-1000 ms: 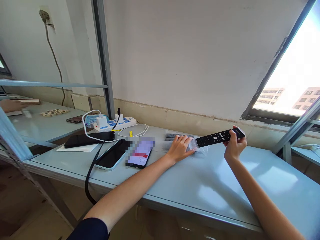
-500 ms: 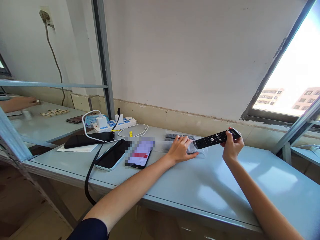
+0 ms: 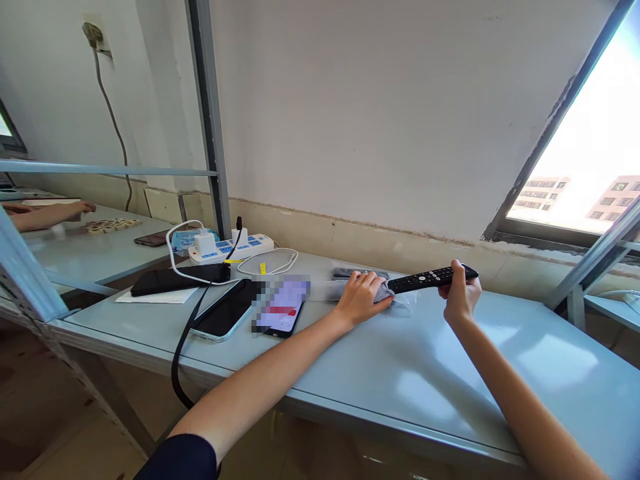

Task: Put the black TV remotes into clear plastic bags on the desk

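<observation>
A black remote control [image 3: 425, 278] lies nearly level just above the grey table [image 3: 450, 373]. My right hand [image 3: 460, 293] grips its right end with closed fingers. The remote's left tip sits in the mouth of a clear plastic bag [image 3: 400, 299] on the table. My left hand [image 3: 361, 298] presses down on that bag with curled fingers, pinching its opening. More dark items in clear wrapping [image 3: 350, 273] lie just behind my left hand.
Left of my hands lie a lit phone [image 3: 280, 310], a dark phone [image 3: 223, 317], a black device [image 3: 175, 279], a white power strip [image 3: 233, 247] with chargers and cables. Another person's hand [image 3: 55, 213] rests on the far left table by small tiles [image 3: 105, 225].
My right hand has lowered and levelled the remote, pushing its left tip toward the bag. My left hand stayed on the bag. The other person's hand moved right.
</observation>
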A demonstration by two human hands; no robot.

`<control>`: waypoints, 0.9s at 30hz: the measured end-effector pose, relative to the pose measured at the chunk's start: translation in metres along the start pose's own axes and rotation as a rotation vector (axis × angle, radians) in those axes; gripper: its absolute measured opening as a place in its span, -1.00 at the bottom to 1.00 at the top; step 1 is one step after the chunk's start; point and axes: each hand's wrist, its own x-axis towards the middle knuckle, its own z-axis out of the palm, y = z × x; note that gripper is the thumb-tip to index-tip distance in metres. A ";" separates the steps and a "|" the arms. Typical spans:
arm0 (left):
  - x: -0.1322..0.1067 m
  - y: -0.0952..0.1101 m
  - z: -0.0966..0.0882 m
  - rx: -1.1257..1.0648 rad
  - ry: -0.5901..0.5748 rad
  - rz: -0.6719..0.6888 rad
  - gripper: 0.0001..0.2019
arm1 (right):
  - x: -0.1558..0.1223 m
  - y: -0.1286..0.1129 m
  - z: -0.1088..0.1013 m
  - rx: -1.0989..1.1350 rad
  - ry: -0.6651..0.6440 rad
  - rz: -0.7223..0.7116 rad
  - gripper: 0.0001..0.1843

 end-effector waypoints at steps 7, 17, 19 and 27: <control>0.000 0.001 0.001 0.017 0.021 0.000 -0.64 | -0.001 -0.002 0.002 0.014 0.007 0.111 -0.63; -0.001 0.002 -0.002 -0.076 0.026 -0.032 -0.55 | -0.003 -0.003 0.003 0.003 -0.008 0.097 -0.61; 0.000 0.002 -0.001 -0.065 0.016 -0.031 -0.57 | -0.004 -0.003 0.003 -0.002 -0.010 0.080 -0.61; 0.002 0.000 -0.008 0.020 -0.104 -0.030 -0.75 | -0.005 0.002 0.002 -0.066 -0.063 -0.046 -0.52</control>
